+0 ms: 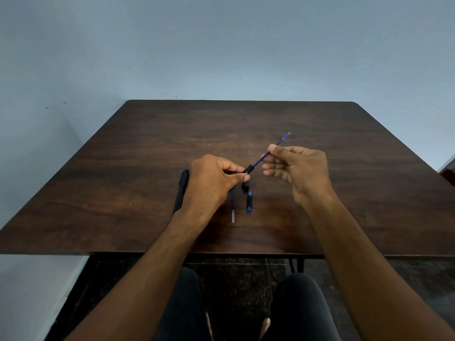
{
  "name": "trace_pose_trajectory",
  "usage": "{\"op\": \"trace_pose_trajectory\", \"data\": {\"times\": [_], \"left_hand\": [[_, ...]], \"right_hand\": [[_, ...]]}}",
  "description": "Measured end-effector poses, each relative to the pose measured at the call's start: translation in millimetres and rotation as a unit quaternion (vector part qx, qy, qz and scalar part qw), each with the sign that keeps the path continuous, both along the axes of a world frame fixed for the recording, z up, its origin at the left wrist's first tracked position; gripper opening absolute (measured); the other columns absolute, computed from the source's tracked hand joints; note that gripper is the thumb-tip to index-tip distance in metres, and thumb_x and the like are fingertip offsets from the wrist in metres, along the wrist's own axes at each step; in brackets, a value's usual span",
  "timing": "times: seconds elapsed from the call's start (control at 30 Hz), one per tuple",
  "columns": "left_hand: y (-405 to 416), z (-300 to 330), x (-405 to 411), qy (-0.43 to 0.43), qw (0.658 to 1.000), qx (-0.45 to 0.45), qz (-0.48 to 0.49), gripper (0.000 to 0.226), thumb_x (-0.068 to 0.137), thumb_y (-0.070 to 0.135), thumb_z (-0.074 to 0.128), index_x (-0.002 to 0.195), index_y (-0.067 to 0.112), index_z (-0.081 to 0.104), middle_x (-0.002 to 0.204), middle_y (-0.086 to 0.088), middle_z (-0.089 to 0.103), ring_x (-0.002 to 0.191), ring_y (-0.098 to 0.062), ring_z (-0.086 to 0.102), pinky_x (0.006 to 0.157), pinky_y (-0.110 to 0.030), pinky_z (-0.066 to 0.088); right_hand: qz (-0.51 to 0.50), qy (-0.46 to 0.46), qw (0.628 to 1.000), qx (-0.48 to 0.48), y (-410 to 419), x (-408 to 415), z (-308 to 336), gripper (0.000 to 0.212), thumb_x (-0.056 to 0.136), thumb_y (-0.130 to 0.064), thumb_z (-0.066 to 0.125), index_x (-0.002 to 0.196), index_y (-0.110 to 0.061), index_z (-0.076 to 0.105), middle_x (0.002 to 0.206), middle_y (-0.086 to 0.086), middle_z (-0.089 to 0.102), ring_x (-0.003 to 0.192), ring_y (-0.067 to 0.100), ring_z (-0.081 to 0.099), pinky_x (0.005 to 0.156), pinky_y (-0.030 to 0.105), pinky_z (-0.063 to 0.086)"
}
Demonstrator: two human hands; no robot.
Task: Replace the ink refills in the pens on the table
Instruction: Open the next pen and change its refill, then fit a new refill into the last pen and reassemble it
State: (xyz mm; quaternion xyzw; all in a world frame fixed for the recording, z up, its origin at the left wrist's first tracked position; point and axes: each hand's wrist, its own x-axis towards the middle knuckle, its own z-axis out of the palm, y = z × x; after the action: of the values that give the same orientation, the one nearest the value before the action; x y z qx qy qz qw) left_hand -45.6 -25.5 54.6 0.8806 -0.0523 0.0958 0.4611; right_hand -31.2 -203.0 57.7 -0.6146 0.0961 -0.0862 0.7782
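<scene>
A: What's the left hand (211, 179) doing?

B: Its fingers are curled round a black pen barrel (247, 169), thumb lying along it; only the barrel's open end shows past the thumb.

A: And the right hand (299, 168)?

B: It pinches a purple ink refill (275, 146) between thumb and forefinger, the other fingers loosely curled below. The refill's lower end sits in the barrel's mouth, and its pale tip points up and away from the right hand.

A: What lies near them?

B: Just below the left thumb, a small black piece (245, 187) (possibly a cap or tip section, too small to tell) rests on the dark wooden table (147, 134). Just nearer the person lie a short blue piece (249, 205) and, beside it, another refill (233, 207), partly under the left hand. On the outer side of the left wrist lies a whole black pen (181, 189).
</scene>
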Motion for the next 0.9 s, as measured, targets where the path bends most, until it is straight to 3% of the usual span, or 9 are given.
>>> {"op": "trace_pose_trajectory", "data": {"times": [0.17,0.27,0.37,0.43,0.53,0.6,0.73,0.9], "left_hand": [[-0.8,0.3,-1.7,0.005,1.0,-0.004,0.005,0.022,0.076,0.026,0.087,0.097,0.023,0.082,0.087,0.024,0.071,0.075,0.004,0.068,0.07,-0.009,0.053],[-3.4,-1.2,-0.9,-0.006,1.0,0.003,0.01,0.02,0.077,0.029,0.087,0.096,0.025,0.081,0.082,0.023,0.072,0.071,0.007,0.066,0.062,-0.003,0.048],[-9.1,-2.7,1.1,-0.006,1.0,-0.006,0.008,0.019,0.076,0.03,0.088,0.094,0.025,0.082,0.076,0.019,0.071,0.065,0.007,0.066,0.055,-0.001,0.044],[-12.1,-4.0,1.1,-0.003,1.0,-0.006,0.008,0.019,0.076,0.03,0.088,0.094,0.026,0.082,0.075,0.02,0.071,0.066,0.008,0.066,0.053,-0.002,0.043],[-16.5,-6.8,1.6,-0.009,1.0,0.002,-0.001,0.021,0.076,0.031,0.088,0.095,0.024,0.082,0.08,0.017,0.074,0.074,0.003,0.068,0.061,-0.007,0.048],[-18.0,-7.9,0.7,-0.013,1.0,0.004,-0.008,0.021,0.076,0.031,0.088,0.096,0.024,0.082,0.084,0.014,0.076,0.076,0.002,0.069,0.067,-0.013,0.052],[-18.5,-8.3,-0.6,-0.021,1.0,0.007,-0.007,0.02,0.076,0.031,0.088,0.094,0.026,0.082,0.08,0.017,0.074,0.073,0.003,0.068,0.065,-0.012,0.05],[-9.6,-7.9,2.9,-0.027,1.0,0.004,0.013,0.018,0.076,0.031,0.088,0.092,0.027,0.082,0.074,0.022,0.071,0.065,0.008,0.065,0.059,-0.009,0.046]], "right_hand": [[-0.04,-0.024,0.999,-0.027,-32.1,9.1,15.6,0.016,0.088,-0.008,0.077,0.086,0.007,0.074,0.07,0.019,0.075,0.058,0.027,0.073,0.056,0.03,0.06],[-0.055,-0.01,0.996,-0.076,-53.3,13.2,20.6,0.015,0.087,-0.007,0.077,0.081,0.007,0.074,0.064,0.016,0.073,0.049,0.023,0.067,0.049,0.028,0.055],[-0.062,0.04,0.981,-0.179,-69.7,10.3,18.0,0.017,0.084,-0.009,0.08,0.074,0.003,0.074,0.059,0.013,0.069,0.038,0.013,0.057,0.04,0.022,0.046],[-0.07,0.077,0.965,-0.239,-77.7,7.2,13.5,0.02,0.081,-0.007,0.082,0.076,0.01,0.074,0.062,0.017,0.065,0.034,0.011,0.053,0.036,0.02,0.042],[-0.058,0.152,0.935,-0.314,-85.6,2.7,7.9,0.028,0.082,-0.008,0.083,0.089,0.018,0.073,0.055,0.016,0.061,0.033,0.017,0.054,0.036,0.028,0.049],[-0.028,0.191,0.916,-0.351,-85.1,-0.4,3.4,0.03,0.084,-0.009,0.083,0.094,0.018,0.074,0.049,0.013,0.061,0.027,0.016,0.052,0.04,0.029,0.05],[-0.03,0.183,0.881,-0.435,-78.7,-5.8,-3.7,0.032,0.081,-0.018,0.086,0.09,0.011,0.077,0.066,0.018,0.069,0.04,0.021,0.055,0.058,0.038,0.055],[-0.029,0.201,0.872,-0.446,-76.7,-1.4,-4.3,0.036,0.075,-0.024,0.091,0.084,0.007,0.077,0.074,0.021,0.076,0.046,0.024,0.063,0.068,0.041,0.063]]}}
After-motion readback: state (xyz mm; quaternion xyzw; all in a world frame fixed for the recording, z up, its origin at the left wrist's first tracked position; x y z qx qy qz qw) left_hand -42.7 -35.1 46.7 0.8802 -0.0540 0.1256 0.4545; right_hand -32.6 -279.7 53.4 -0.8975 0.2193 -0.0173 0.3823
